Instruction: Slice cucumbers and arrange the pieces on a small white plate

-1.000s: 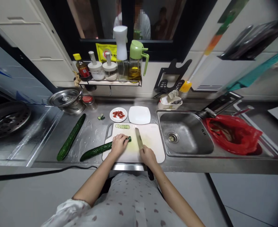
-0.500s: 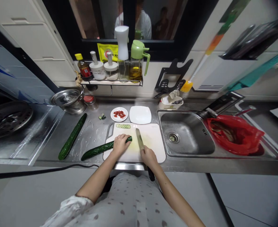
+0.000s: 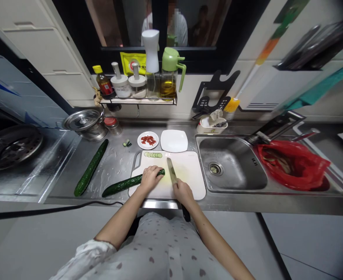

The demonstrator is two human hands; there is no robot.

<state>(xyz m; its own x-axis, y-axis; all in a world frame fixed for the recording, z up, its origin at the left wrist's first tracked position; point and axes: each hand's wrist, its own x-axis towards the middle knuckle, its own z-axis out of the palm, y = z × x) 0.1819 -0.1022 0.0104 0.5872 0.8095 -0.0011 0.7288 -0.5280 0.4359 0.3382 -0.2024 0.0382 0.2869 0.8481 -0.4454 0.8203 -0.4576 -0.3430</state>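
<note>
My left hand (image 3: pixel 151 177) is closed over a dark green cucumber (image 3: pixel 121 186), close to its cut end. The cucumber slants across the left part of a white cutting board (image 3: pixel 193 175) and reaches onto the steel counter. In my right hand (image 3: pixel 183 192) is a kitchen knife (image 3: pixel 171 169), gripped near the base of the blade, its black handle pointing back toward me. The blade lies just right of the cut end, apart from it. A short row of cucumber slices (image 3: pixel 153 154) rests at the board's top left.
A second cucumber (image 3: pixel 91 167) lies on the counter at left. Behind the board stand a plate of chopped red pieces (image 3: pixel 148 140) and a white plate (image 3: pixel 174 140). The sink (image 3: pixel 232 165) is at right, with a red plastic bag (image 3: pixel 294 165) beyond.
The whole view has shifted very slightly. Both hands, the knife and the cucumber keep nearly the same places on the board.
</note>
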